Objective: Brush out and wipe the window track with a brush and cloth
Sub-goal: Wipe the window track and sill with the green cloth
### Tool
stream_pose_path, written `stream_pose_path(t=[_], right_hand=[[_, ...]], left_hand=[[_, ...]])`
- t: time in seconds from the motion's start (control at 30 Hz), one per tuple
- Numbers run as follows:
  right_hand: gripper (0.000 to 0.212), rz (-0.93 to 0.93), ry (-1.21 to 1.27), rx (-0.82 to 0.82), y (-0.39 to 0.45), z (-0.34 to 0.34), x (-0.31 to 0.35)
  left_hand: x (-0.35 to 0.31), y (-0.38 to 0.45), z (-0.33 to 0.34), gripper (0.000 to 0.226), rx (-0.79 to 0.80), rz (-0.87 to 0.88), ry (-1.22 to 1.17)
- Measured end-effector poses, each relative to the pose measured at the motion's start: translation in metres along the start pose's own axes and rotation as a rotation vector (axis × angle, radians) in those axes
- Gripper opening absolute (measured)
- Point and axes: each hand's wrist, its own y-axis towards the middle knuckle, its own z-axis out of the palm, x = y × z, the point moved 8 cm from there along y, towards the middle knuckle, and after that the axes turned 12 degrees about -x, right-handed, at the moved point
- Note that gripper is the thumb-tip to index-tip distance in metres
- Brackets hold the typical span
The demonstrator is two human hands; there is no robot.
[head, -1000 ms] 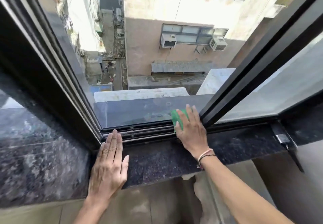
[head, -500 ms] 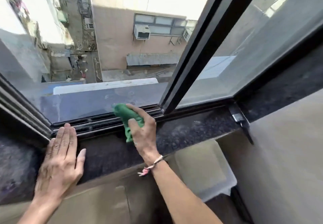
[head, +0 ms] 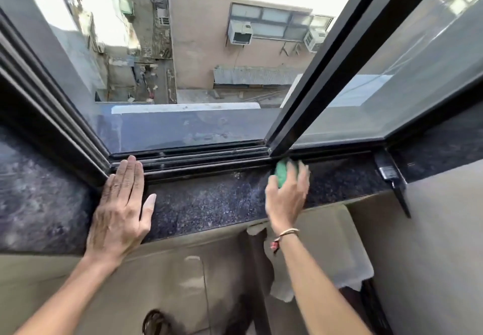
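Note:
The black window track (head: 198, 158) runs along the far edge of a dark speckled granite sill (head: 203, 201). My right hand (head: 286, 198) is blurred with motion and holds a green cloth (head: 282, 174) against the sill, just below the foot of the sliding sash frame (head: 326, 73). My left hand (head: 121, 209) lies flat on the sill with its fingers straight, and the fingertips reach the near rail of the track at its left end. No brush shows in this view.
The window is open to a long drop onto an alley and buildings. The glass sash (head: 407, 68) fills the right side. A black latch piece (head: 389, 172) sits at the sill's right end. A pale plastic container (head: 339, 251) stands below the sill.
My right hand has carried the green cloth off the track rails, rightward and toward me onto the sill by the sash foot. My left hand stays flat on the sill. The view shifted.

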Motion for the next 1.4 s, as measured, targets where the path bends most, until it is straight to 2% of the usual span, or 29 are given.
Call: stream_pose_path(t=[0.1,0.27,0.33,0.37,0.47,0.6,0.67,0.73,0.8,0.9,1.0,1.07,1.13,1.17,1.23,1.4], right_hand=[[0.054,-0.111,0.039,0.068,-0.075,0.021,0.054],[0.052,-0.802,-0.03,0.249,-0.17,0.043,0.119],[0.055,-0.972,-0.069,0.241,-0.164,0.035,0.111],[0.056,-0.992,-0.095,0.232,-0.15,0.029,0.098],[0.054,-0.834,-0.222,0.173,-0.067,0.005,0.039],[0.046,-0.342,-0.287,0.046,0.049,-0.029,-0.046],[0.048,-0.111,-0.237,-0.07,0.062,-0.037,-0.061],[0.047,0.006,-0.192,-0.16,0.04,-0.03,-0.048],[0.046,-0.03,-0.171,-0.152,-0.005,-0.012,-0.015],[0.049,-0.243,-0.132,-0.032,-0.088,0.016,0.048],[0.055,-0.584,-0.046,0.177,-0.168,0.036,0.102],[0.058,-0.841,-0.012,0.295,-0.197,0.043,0.113],[0.061,-0.996,-0.019,0.307,-0.188,0.036,0.101],[0.062,-1.005,-0.047,0.304,-0.172,0.03,0.087],[0.062,-0.908,-0.11,0.274,-0.12,0.016,0.052],[0.051,-0.342,-0.322,0.062,0.059,-0.03,-0.061]], left_hand=[[0.0,0.0,-0.001,0.07,0.005,0.002,-0.021],[0.003,0.0,-0.002,0.066,-0.005,-0.03,-0.084],[0.003,0.0,-0.002,0.065,-0.002,-0.032,-0.109],[0.003,0.0,-0.003,0.064,0.0,-0.036,-0.122],[0.0,0.0,-0.005,0.064,0.008,-0.046,-0.139],[-0.005,0.002,-0.009,0.065,-0.002,-0.048,-0.142],[-0.005,0.002,-0.01,0.064,-0.011,-0.046,-0.141],[-0.003,0.002,-0.012,0.063,-0.014,-0.057,-0.152],[-0.003,0.001,-0.012,0.063,-0.007,-0.061,-0.175],[-0.002,0.004,-0.012,0.062,0.006,-0.072,-0.207],[0.001,0.003,-0.013,0.063,0.026,-0.093,-0.224],[0.003,0.001,-0.013,0.064,0.037,-0.098,-0.222],[0.003,-0.001,-0.012,0.065,0.043,-0.091,-0.214],[0.002,-0.002,-0.012,0.065,0.04,-0.082,-0.205],[-0.002,-0.002,-0.01,0.064,0.032,-0.08,-0.18],[-0.016,0.0,-0.003,0.064,0.021,-0.121,-0.124]])
